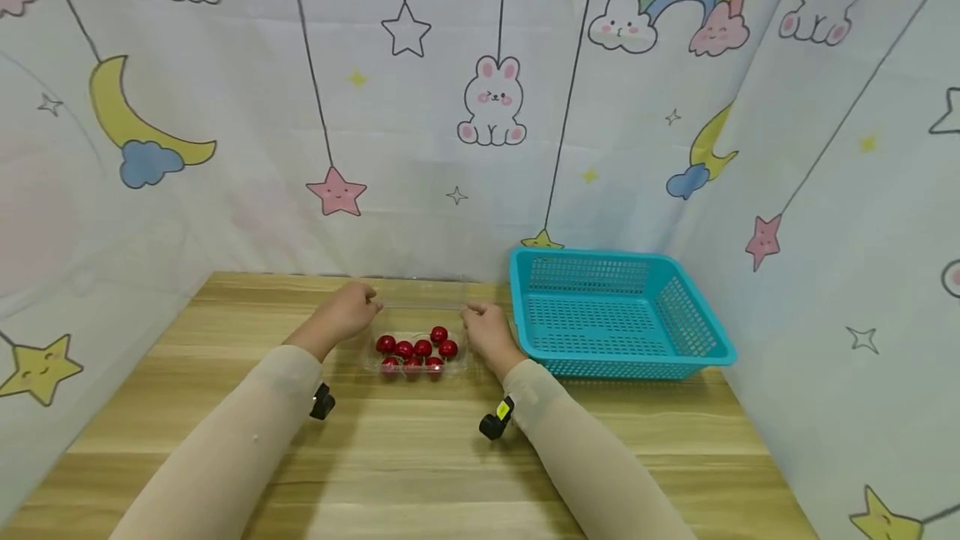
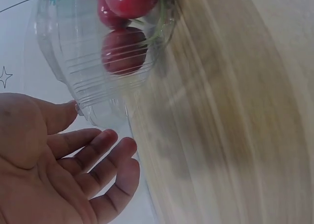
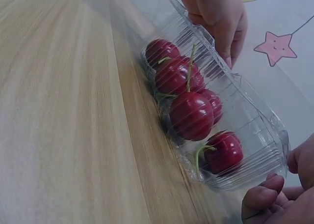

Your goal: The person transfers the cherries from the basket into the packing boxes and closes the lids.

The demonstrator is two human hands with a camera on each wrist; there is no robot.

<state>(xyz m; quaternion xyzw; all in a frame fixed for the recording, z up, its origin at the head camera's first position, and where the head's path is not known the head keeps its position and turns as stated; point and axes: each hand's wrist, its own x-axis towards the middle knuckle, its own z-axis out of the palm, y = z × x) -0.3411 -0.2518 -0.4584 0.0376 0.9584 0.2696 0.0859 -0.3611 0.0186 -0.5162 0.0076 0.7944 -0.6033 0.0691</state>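
A clear plastic box of red cherries lies on the wooden table, with its transparent lid raised at the back. At its left rear corner is my left hand; the left wrist view shows the thumb against the plastic rim and the bent fingers close below. My right hand holds the opposite corner, thumb and fingertips pinching the edge of the plastic in the right wrist view. Several cherries with green stems show through the ribbed wall.
A turquoise perforated basket stands right of the box, close to my right hand. Behind the table hangs a white cloth printed with bunnies, stars and moons; it also encloses both sides.
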